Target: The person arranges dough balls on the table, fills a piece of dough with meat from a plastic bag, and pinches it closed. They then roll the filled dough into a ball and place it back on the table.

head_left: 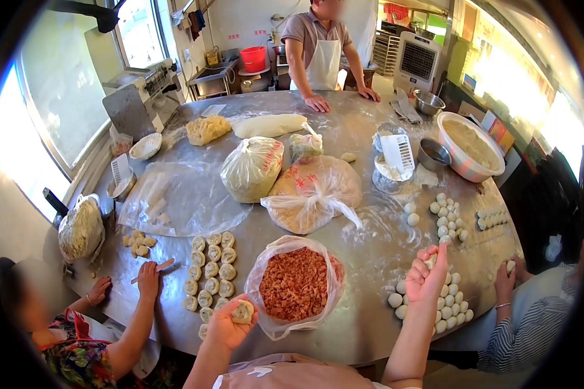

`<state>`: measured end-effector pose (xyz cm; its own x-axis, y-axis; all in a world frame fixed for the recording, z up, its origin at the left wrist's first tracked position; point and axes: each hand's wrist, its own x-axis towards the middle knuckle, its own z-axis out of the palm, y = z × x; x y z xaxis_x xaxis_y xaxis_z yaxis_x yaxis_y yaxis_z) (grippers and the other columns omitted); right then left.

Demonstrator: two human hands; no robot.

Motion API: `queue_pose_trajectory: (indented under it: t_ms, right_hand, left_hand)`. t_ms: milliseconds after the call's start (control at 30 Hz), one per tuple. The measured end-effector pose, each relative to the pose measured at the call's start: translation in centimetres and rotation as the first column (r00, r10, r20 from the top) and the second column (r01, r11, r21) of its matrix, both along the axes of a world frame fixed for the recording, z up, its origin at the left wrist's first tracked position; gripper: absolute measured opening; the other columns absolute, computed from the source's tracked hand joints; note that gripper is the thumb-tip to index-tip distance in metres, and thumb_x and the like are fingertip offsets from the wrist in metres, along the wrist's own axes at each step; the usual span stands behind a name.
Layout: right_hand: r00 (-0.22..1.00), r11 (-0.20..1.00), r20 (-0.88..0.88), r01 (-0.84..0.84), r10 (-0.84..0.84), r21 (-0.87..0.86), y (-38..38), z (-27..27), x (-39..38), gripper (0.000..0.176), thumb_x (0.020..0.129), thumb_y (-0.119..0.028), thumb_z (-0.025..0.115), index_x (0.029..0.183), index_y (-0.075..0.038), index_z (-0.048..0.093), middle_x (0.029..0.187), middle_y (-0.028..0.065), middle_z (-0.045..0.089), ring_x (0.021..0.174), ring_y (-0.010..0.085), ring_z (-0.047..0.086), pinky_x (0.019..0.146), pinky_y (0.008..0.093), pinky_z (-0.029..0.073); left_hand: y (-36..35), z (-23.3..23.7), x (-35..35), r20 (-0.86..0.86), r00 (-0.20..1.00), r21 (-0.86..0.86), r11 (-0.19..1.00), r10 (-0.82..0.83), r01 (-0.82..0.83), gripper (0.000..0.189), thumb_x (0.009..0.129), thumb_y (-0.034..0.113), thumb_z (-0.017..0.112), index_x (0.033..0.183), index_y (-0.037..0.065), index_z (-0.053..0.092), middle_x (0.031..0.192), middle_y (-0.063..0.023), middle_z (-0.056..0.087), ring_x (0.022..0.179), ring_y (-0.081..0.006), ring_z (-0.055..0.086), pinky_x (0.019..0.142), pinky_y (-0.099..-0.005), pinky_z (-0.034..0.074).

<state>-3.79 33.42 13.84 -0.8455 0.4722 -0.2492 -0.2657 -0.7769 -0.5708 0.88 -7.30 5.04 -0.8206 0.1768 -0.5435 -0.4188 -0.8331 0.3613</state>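
Note:
My left hand [226, 329], near the front edge of the table, is closed round a pleated dough bun [243, 312]. My right hand [425, 285] is raised on the other side, its fingers curled round a small piece of pale dough [431, 262]. Between them sits a bowl lined with a plastic bag [257, 275], holding reddish minced filling [294, 285]. Rows of shaped buns [212, 269] lie just beyond my left hand. Smooth white dough balls [451, 301] are grouped beside and below my right hand.
Bagged dough [315, 188], a bag of chopped filling [252, 170] and a plastic sheet [175, 198] lie mid-table. A large tub [472, 144] stands at right. One person [318, 48] leans on the far side; others work at left [148, 282] and right [503, 283].

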Motion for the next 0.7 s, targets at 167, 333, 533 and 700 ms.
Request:
queue_pose_trajectory:
  t_ms: [167,333,533,700]
  right_hand:
    - [0.997,0.999,0.062,0.037,-0.039,0.034,-0.6,0.9,0.3,0.035,0.101,-0.045,0.050,0.080,-0.017,0.049,0.069,-0.0030,0.046,0.045,0.0038,0.027,0.037,0.0194,0.020]
    - [0.987,0.992,-0.110,0.113,-0.118,-0.051,1.4,-0.6,0.5,0.031,0.103,-0.038,0.048,0.094,-0.010,0.056,0.087,0.0029,0.058,0.066,0.0089,0.051,0.051,0.0164,0.041]
    - [0.934,0.939,-0.114,0.343,-0.338,0.028,4.2,1.0,1.4,0.031,0.103,-0.016,0.050,0.125,0.005,0.050,0.123,0.0147,0.058,0.096,0.0145,0.060,0.076,0.0218,0.056]
    - [0.863,0.892,-0.485,0.325,-0.144,0.314,13.0,-0.2,5.5,0.040,0.101,-0.022,0.055,0.134,0.000,0.046,0.135,0.0169,0.053,0.096,0.0098,0.059,0.072,0.0169,0.052]
  left_hand:
    - [-0.4,0.3,0.2,0.001,1.000,-0.009,1.000,0.020,-0.020,0.030,0.095,0.015,0.054,0.120,-0.001,0.055,0.104,-0.0165,0.064,0.097,-0.0332,0.063,0.084,-0.0439,0.055]
    - [-0.4,0.2,0.4,-0.012,1.000,-0.025,0.999,0.020,-0.021,0.028,0.095,0.016,0.053,0.118,0.001,0.056,0.104,-0.0161,0.065,0.096,-0.0329,0.064,0.083,-0.0436,0.055]
    - [-0.3,0.4,0.3,-0.017,1.000,0.002,1.000,0.019,-0.019,0.030,0.095,0.015,0.055,0.121,-0.001,0.054,0.104,-0.0175,0.064,0.099,-0.0337,0.063,0.085,-0.0439,0.055]
    - [0.1,0.7,0.1,-0.015,1.000,-0.028,1.000,0.014,-0.014,0.028,0.096,0.016,0.050,0.119,0.000,0.055,0.105,-0.0168,0.065,0.096,-0.0331,0.064,0.084,-0.0433,0.056]
